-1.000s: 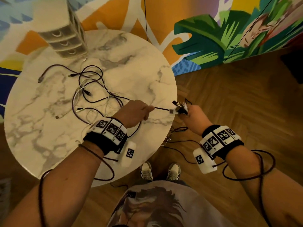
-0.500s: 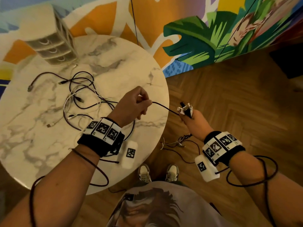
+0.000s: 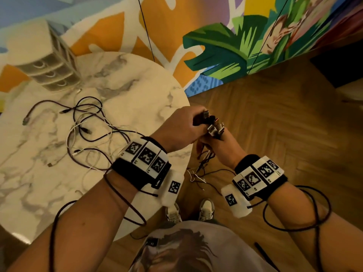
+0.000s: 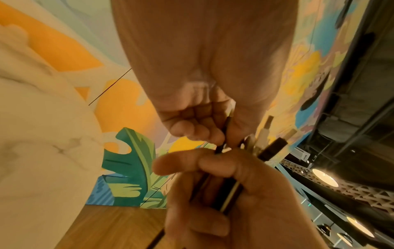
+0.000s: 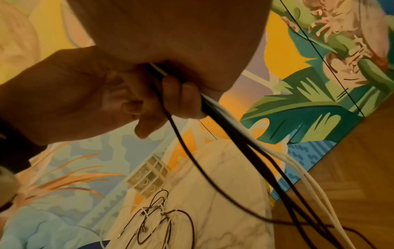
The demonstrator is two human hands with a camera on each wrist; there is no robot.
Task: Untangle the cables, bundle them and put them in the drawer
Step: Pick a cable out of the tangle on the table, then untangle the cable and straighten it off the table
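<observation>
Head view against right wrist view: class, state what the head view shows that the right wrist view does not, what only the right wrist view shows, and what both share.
Only the head view: the plug ends gathered above the right hand, with the left hand meeting them, and the person's shoes.

Only the right wrist view: black and white cables hanging below the right hand's fingers.

Both: the tangled cables on the marble table and the small drawer unit.
</observation>
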